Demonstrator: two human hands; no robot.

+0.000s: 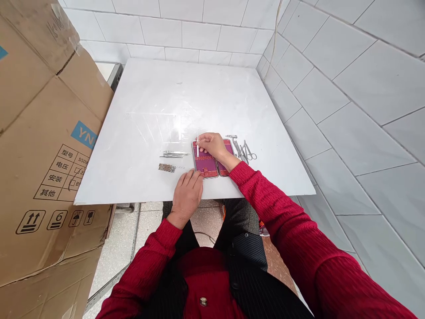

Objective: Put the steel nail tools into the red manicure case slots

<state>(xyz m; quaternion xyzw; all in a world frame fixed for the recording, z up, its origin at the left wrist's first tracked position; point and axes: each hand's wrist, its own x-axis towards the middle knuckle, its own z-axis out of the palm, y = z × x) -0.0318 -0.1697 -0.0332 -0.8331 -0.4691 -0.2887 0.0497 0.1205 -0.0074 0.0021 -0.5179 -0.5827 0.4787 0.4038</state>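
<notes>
An open manicure case [208, 166] with a red border and purple lining lies near the table's front edge. Over its left half, my right hand [213, 144] pinches a thin, flat, pale strip that looks like a nail file [198, 149], held above the row of elastic loops. Flat on the table edge rests my left hand [187, 194], fingers stretched out, fingertips at the case's lower left corner. Left of the case lie several slim metal tools [175, 154] and a group of nail clippers [166, 167]. To its right are small scissors [251, 155] and other metal tools [238, 148].
The white table [149, 93] meets tiled walls [199, 37] at the back and right. Large cardboard boxes [43, 133] stand close along its left side. A thin cable [276, 33] hangs in the far right corner.
</notes>
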